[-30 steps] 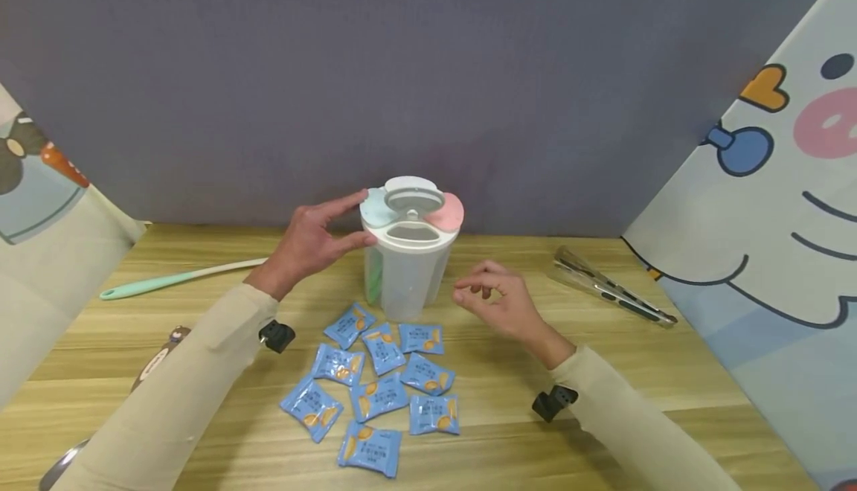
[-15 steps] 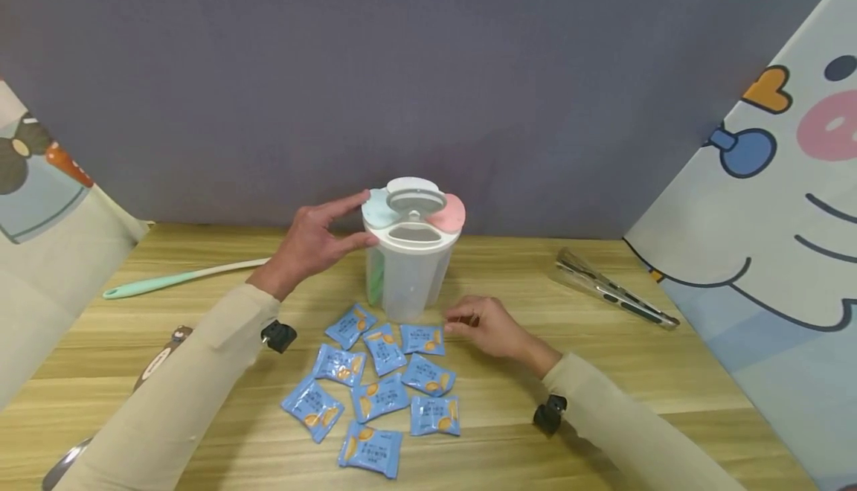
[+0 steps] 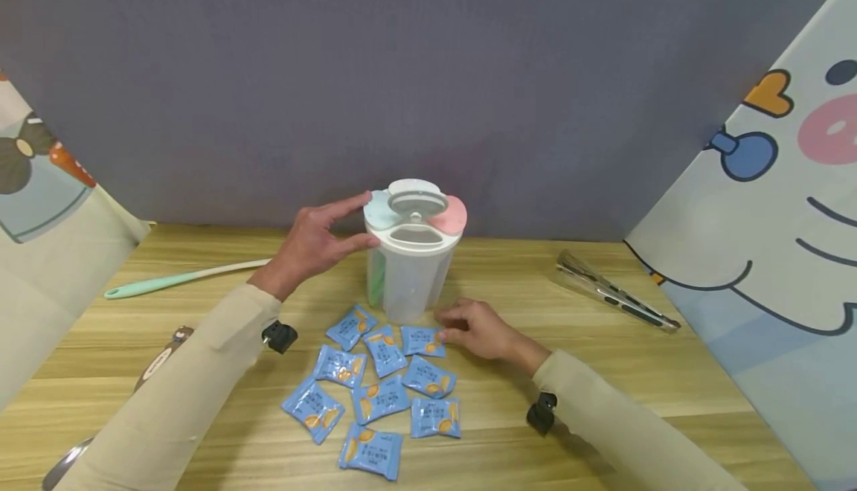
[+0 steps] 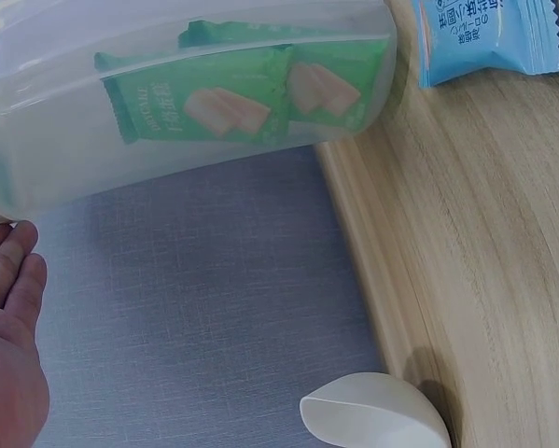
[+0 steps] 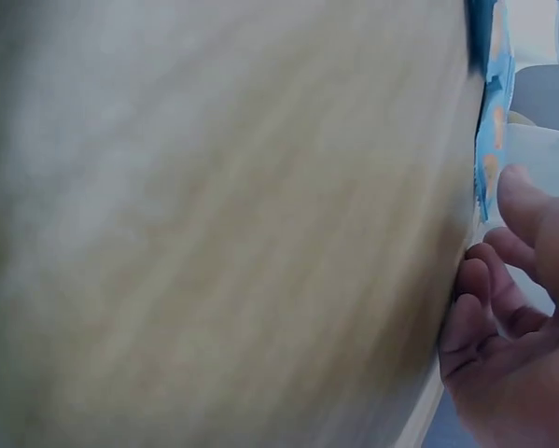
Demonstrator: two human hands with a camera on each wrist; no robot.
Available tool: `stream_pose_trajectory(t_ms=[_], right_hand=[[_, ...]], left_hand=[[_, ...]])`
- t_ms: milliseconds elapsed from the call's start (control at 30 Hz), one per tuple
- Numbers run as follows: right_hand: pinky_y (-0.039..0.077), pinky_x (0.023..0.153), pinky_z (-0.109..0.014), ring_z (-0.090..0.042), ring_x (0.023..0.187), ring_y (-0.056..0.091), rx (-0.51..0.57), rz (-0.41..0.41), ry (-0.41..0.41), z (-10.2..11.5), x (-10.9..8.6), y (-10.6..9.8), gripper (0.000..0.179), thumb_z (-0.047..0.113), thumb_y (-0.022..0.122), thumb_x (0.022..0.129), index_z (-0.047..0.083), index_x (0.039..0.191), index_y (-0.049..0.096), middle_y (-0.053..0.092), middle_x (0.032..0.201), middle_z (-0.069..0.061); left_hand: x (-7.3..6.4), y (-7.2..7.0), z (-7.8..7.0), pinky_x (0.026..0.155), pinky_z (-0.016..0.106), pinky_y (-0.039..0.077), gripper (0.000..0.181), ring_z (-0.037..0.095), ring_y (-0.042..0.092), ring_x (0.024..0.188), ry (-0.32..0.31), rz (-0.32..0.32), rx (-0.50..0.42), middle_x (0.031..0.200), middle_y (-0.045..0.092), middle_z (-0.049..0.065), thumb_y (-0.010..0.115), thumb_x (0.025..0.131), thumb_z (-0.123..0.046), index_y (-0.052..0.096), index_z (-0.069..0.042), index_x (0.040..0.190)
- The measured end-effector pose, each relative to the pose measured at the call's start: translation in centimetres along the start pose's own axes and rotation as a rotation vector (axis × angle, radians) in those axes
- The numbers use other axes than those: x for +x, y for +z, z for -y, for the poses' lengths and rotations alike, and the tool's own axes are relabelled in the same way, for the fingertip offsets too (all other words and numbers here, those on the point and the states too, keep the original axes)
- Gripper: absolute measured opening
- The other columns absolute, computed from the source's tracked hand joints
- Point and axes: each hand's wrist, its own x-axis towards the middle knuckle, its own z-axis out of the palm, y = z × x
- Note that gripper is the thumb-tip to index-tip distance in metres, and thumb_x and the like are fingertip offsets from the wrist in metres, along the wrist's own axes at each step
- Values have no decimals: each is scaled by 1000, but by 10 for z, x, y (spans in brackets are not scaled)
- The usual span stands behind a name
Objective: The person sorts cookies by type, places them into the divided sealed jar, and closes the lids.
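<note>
In the head view a translucent storage container [image 3: 408, 283] stands upright, with a white lid bearing a pale blue flap [image 3: 383, 210], a pink flap [image 3: 450, 217] and a white flap [image 3: 416, 199] raised over an opening. My left hand [image 3: 311, 245] holds the lid's left side between thumb and fingers. Green snack packets [image 4: 204, 93] show inside it in the left wrist view. Several blue biscuit packets [image 3: 382, 398] lie in front. My right hand [image 3: 478, 329], fingers loosely bent, is at the right edge of the nearest-to-container packet [image 3: 422, 341]; its grip does not show.
On the wooden table [image 3: 522, 431], metal tongs [image 3: 612, 294] lie at the right and a mint-handled scoop [image 3: 157, 285] at the left. A bear-shaped item [image 3: 161, 357] and a metal object [image 3: 67, 465] sit partly behind my left sleeve. A grey panel [image 3: 428, 89] rises behind.
My right hand has come down and left from beside the container to the right edge of a blue packet. My left hand stays on the container lid; the packets have not shifted.
</note>
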Motion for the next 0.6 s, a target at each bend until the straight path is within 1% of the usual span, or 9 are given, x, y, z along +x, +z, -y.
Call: stream_pose_trajectory(t_ms=[100, 267, 400, 600], right_hand=[[50, 77, -31, -20, 89, 59, -16, 18, 25, 0, 1, 1, 32, 14, 72, 85, -4, 111, 67, 66, 101, -12], [48, 71, -29, -16, 83, 56, -21, 42, 56, 0, 1, 2, 31, 16, 72, 86, -3, 110, 68, 64, 98, -8], [47, 70, -28, -14, 81, 54, -23, 42, 45, 1, 1, 2, 29, 17, 72, 86, -2, 107, 70, 63, 94, -4], [48, 71, -27, -12, 82, 55, -22, 25, 22, 0, 2, 3, 21, 15, 73, 85, 2, 102, 72, 63, 91, -1]], left_hand=[[0, 0, 0, 91, 45, 46, 68, 28, 55, 114, 0, 4, 3, 127, 57, 9, 84, 71, -23, 57, -6, 131], [0, 0, -1, 91, 45, 47, 68, 28, 55, 114, 4, 6, 2, 127, 57, 9, 85, 70, -22, 57, -5, 131], [0, 0, 0, 92, 44, 46, 68, 28, 55, 114, 12, 2, -1, 128, 57, 10, 85, 70, -20, 57, -5, 131], [0, 0, 0, 91, 43, 47, 68, 28, 56, 113, 31, -15, 5, 126, 58, 10, 85, 70, -23, 57, -4, 130]])
